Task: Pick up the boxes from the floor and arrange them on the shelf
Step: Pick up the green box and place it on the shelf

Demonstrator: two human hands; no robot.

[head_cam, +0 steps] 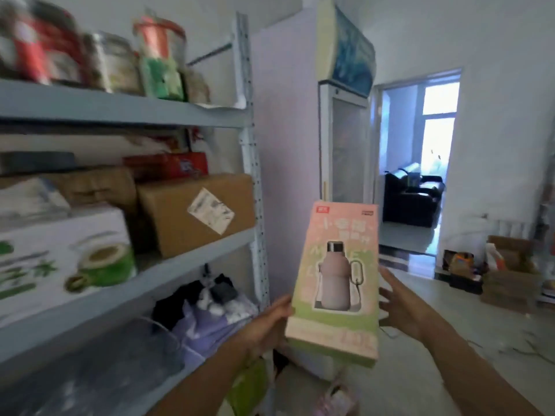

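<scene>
Currently my left hand [270, 321] grips the lower left edge of the pink-and-green box [336, 283], held upright just right of the shelf [150, 112]. My right hand [404, 307] is spread open beside its right edge.

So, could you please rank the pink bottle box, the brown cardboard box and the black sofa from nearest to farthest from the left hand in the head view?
1. Pink bottle box: gripped by the left hand.
2. Brown cardboard box: up left, on the shelf.
3. Black sofa: farthest, back right.
</scene>
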